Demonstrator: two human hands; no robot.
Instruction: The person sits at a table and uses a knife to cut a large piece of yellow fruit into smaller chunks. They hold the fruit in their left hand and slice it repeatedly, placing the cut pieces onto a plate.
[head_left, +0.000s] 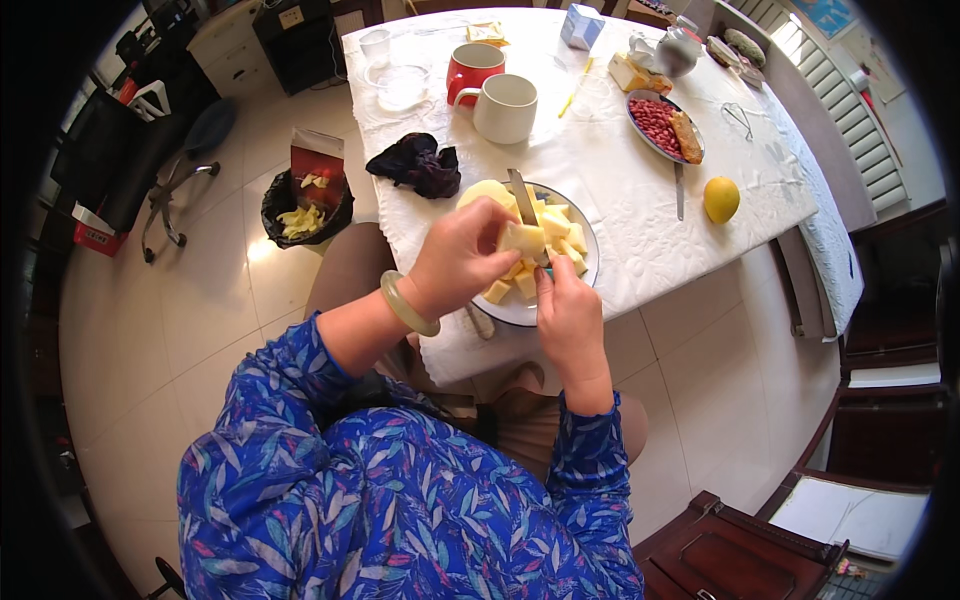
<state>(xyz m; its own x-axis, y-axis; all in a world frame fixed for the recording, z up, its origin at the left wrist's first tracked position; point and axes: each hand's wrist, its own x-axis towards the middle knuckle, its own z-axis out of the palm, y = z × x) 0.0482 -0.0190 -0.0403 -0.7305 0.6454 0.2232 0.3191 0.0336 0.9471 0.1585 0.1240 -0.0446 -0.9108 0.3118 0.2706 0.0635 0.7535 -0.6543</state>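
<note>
My left hand (469, 247), with a pale bangle at its wrist, grips a chunk of pale yellow fruit (523, 239) over a plate. In my right hand (568, 307) is a knife (521, 196); a bit of its teal handle shows by the fingers. The blade points away from me and lies against the chunk. Below both hands, the white plate with a dark rim (592, 281) holds several cut fruit cubes (556, 225). A larger rounded fruit piece (484, 192) lies at the plate's far left side. My hands hide part of the plate.
Crumpled dark cloth or bag (416, 165) lies left of the plate, near a white mug (506, 109) and red mug (474, 66). Rightward are a dish of red peanuts (651, 120) and a yellow fruit (721, 199). A lined bin (306, 217) with peelings stands left of the table.
</note>
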